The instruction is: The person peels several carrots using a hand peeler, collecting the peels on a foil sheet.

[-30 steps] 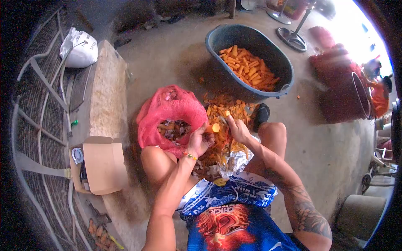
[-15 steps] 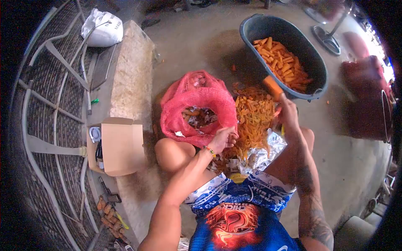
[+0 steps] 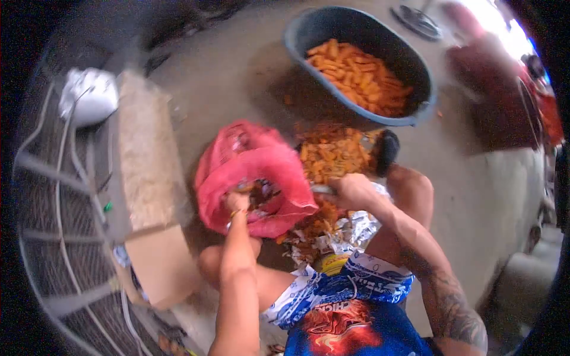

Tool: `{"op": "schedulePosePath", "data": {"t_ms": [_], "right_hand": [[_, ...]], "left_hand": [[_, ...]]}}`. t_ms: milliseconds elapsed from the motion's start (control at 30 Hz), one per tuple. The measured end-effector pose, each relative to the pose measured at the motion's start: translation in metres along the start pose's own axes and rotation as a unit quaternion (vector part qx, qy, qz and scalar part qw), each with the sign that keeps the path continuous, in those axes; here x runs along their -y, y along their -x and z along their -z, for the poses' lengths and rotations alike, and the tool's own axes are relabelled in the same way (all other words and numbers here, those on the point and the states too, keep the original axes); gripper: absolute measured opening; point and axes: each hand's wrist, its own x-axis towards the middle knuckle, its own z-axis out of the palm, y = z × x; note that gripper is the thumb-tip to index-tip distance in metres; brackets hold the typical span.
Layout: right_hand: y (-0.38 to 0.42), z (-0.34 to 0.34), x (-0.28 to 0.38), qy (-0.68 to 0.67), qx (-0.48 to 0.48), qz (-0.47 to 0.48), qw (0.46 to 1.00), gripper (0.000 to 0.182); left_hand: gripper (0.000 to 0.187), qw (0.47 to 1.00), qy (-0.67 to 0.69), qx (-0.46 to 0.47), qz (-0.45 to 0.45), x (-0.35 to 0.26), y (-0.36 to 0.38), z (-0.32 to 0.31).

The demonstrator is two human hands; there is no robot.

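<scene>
My left hand (image 3: 236, 203) reaches into the mouth of a pink mesh sack (image 3: 254, 168), its fingers blurred and partly hidden beside a brownish-orange piece. Dark and pale scraps lie inside the sack. At the sack's right rim, my right hand (image 3: 354, 191) is closed around a pale, blade-like tool (image 3: 322, 189) whose kind I cannot tell. Just beyond that hand spreads a heap of orange peelings (image 3: 335, 155). Crumpled silver foil (image 3: 358, 228) lies between my legs, with more peelings next to it.
A dark oval tub (image 3: 290, 46) of peeled carrots (image 3: 359, 77) stands ahead to the right. On the left are a cardboard box (image 3: 159, 264), a worn pale slab (image 3: 145, 154), a white sack (image 3: 90, 98) and a metal-framed rack. A dark red object (image 3: 493, 95) stands far right.
My left hand has gone from the sack's rim into its mouth. My right hand has come back from the tub, and the orange carrot piece has left it. The view has shifted.
</scene>
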Motion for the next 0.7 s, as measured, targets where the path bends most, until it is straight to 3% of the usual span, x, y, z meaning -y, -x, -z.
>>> {"op": "schedulePosePath", "data": {"t_ms": [100, 200, 300, 500, 567, 633, 667, 700], "right_hand": [[0.001, 0.001, -0.008, -0.021, 0.024, -0.002, 0.999, 0.056], [-0.003, -0.012, -0.017, -0.014, -0.002, 0.001, 1.000, 0.058], [-0.007, -0.016, -0.018, -0.007, 0.019, 0.007, 1.000, 0.059], [-0.010, -0.016, -0.014, 0.018, 0.066, -0.006, 0.998, 0.056], [-0.005, -0.013, -0.010, -0.004, 0.041, 0.010, 0.999, 0.056], [-0.003, -0.008, -0.007, -0.019, 0.063, 0.013, 0.998, 0.059], [-0.002, -0.009, -0.008, -0.009, 0.049, 0.007, 0.999, 0.054], [-0.003, -0.014, -0.010, 0.000, 0.034, 0.001, 0.999, 0.049]], "left_hand": [[0.052, 0.986, -0.139, -0.085, 0.043, 0.037, -0.032, -0.030], [0.039, 0.982, -0.158, -0.059, 0.091, 0.046, -0.045, -0.030], [0.041, 0.985, -0.141, -0.043, 0.094, 0.005, -0.010, 0.014], [0.041, 0.983, -0.176, -0.039, -0.017, -0.028, 0.009, 0.048], [0.036, 0.975, -0.189, 0.074, -0.092, -0.037, 0.004, 0.052], [0.028, 0.974, -0.110, 0.183, -0.074, -0.080, 0.026, 0.078], [0.024, 0.971, -0.026, 0.235, -0.019, -0.122, 0.065, 0.103], [0.019, 0.967, 0.043, 0.245, -0.050, -0.135, 0.083, 0.108]]}}
